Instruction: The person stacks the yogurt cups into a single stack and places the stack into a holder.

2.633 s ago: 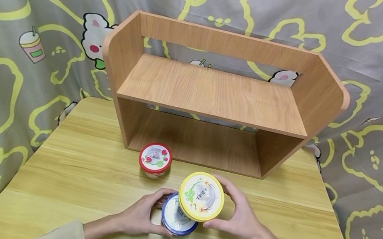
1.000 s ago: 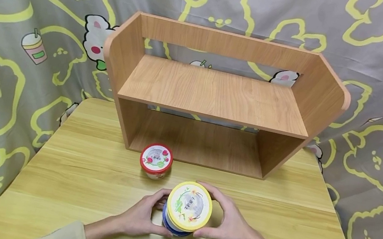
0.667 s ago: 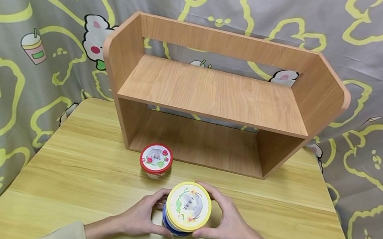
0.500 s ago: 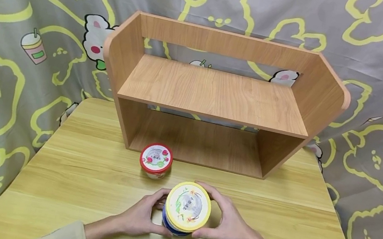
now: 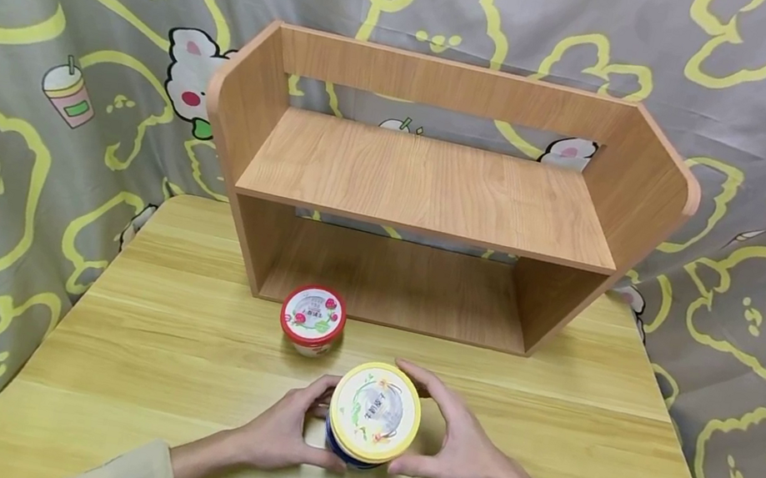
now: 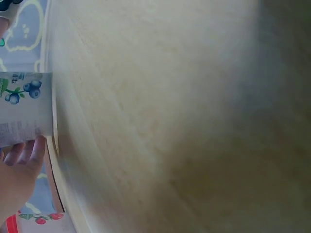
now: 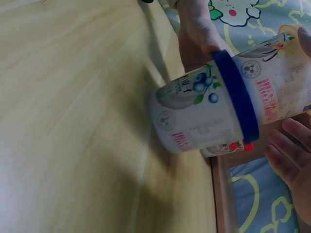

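A lidded tub with a yellow rim (image 5: 375,412) sits on top of a tub with a blue lid (image 7: 204,107) and blueberry pictures. From above, the yellow one hides nearly all of the blue lid. My left hand (image 5: 286,430) grips the blue-lidded tub from the left, its fingers (image 6: 34,153) against the wall. My right hand (image 5: 459,442) curves round the yellow tub from the right, thumb near the front and fingers behind; how firmly it touches is hard to see. A red-lidded tub (image 5: 312,317) with raspberry pictures stands behind them to the left.
A two-tier wooden shelf (image 5: 429,188) stands at the back of the wooden table (image 5: 141,368). The red-lidded tub is close to its front left corner. A patterned grey curtain (image 5: 126,1) hangs behind and at both sides.
The yellow tub has moved left and down from over the blue lid's right part onto the blue-lidded tub, with my right hand around it. Over the last half second both hands barely shift.
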### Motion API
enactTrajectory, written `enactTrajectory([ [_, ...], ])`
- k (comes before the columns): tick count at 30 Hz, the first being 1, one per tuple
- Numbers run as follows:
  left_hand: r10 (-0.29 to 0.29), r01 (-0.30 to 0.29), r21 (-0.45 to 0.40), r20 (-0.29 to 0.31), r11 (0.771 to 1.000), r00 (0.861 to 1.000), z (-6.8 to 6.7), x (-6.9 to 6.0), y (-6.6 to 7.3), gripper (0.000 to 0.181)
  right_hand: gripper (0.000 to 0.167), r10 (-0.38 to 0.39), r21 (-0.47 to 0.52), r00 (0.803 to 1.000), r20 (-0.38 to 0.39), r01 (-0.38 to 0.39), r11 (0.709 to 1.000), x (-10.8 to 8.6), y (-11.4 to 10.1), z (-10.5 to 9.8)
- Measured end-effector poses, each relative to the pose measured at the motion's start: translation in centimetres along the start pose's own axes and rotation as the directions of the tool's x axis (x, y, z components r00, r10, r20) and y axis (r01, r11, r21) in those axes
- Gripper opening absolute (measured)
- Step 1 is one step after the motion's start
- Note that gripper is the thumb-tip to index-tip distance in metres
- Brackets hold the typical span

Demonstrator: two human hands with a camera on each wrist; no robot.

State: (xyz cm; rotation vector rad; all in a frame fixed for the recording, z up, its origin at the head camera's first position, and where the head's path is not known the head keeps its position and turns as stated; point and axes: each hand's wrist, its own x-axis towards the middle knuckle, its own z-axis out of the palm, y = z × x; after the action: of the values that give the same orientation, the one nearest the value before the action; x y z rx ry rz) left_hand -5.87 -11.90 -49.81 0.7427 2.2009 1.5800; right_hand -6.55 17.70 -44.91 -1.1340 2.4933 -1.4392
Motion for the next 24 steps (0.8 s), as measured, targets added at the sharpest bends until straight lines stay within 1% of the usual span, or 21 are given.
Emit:
enactTrajectory([
  [4,0.001,-0.001,-0.008,-0.001,1.000,1.000,0.0,0.1,-0.1,0.093,0.113,-0.028,-0.007,0.999,-0.043,0.027,1.000,-0.5,0.6,0.2],
  [9,0.017,-0.017,-0.014,-0.004,1.000,1.000,0.0,0.1,-0.3,0.093,0.109,-0.051,0.005,0.995,-0.088,0.052,0.999,-1.2,1.8,0.7],
  [15,0.017,-0.017,-0.015,-0.009,1.000,1.000,0.1,0.0,-0.3,0.093,0.106,-0.044,0.018,0.994,-0.096,0.046,0.999,-1.8,2.9,1.5],
  [24,0.030,-0.030,-0.039,-0.020,0.999,0.999,0.1,0.0,-0.4,0.094,0.099,0.005,0.029,0.996,-0.095,-0.002,1.000,-2.3,4.0,2.4],
])
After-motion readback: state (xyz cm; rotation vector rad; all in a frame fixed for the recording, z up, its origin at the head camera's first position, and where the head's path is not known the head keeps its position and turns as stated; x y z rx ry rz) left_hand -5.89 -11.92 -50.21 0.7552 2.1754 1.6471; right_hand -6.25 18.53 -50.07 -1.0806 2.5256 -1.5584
